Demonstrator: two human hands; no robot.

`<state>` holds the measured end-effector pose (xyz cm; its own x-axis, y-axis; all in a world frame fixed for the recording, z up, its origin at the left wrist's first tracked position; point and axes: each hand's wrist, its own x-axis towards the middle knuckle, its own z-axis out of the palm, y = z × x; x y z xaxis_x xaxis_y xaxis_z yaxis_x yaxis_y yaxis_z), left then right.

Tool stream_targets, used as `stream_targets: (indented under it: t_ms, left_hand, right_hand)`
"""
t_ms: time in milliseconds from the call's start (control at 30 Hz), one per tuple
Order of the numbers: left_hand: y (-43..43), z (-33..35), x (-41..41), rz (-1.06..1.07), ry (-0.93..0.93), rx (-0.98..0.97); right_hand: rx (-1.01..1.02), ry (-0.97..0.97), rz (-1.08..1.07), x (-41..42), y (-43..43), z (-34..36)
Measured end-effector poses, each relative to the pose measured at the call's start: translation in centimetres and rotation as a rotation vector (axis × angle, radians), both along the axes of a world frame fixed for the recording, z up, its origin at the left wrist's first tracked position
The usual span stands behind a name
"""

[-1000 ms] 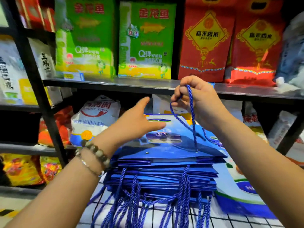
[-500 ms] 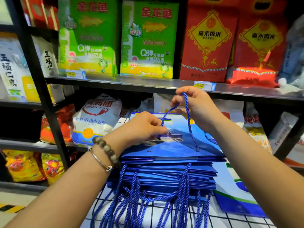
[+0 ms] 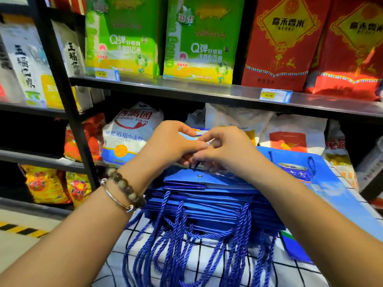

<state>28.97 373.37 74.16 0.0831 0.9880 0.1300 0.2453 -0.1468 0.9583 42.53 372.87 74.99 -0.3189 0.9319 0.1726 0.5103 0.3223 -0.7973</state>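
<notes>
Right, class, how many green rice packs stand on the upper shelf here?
2. One green printed rice pack stands at the left of the grey metal shelf; the second is beside it, left of a red pack. Others may hide behind.

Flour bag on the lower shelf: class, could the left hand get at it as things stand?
Probably yes: the flour bag stands close to the left hand, with nothing between them.
</notes>
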Motion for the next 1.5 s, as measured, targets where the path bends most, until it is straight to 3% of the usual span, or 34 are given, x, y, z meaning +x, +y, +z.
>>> stream_targets:
  t_ms: [133,300,400,833,1133,1267,1367,1500]
  left_hand:
    - [-0.5,0.1,-0.2,0.01,-0.014,-0.005]
    - [-2.4,0.8,-2.3,-0.168,0.539,0.118]
    - [-3.4,0.7,-3.0,-0.222,0.668,0.086]
    - [-3.5,0.3,-3.3,-0.105,0.544,0.102]
    - [-3.6,0.0,-3.5,-0.079,0.52,0.155]
    - [-3.3,-0.5,-3.5,-0.014,0.561,0.272]
    - [-3.6,-0.7,-3.5,-0.124,0.651,0.262]
    - [-3.8,-1.0,-3.7,-0.143,0.747,0.409]
  right_hand:
    - [-0.015,0.031,-0.053,0.3,0.3,-0.4]
    - [-0.075,0.106,0.063,1.2,-0.5,-0.1]
    - [-0.1,0.119,0.127,1.4,-0.9,0.1]
    - [-0.129,0.207,0.153,0.9,-1.0,-0.2]
    - [-0.107,0.132,0.148,0.6,-0.9,-0.4]
    - [-0.097,0.046,0.189,0.6,-0.8,-0.8]
    - [-0.029,-0.037,0.211,0.6,-0.6,-0.9]
    - [0.013,-0.086,0.241,0.7,-0.7,-0.9]
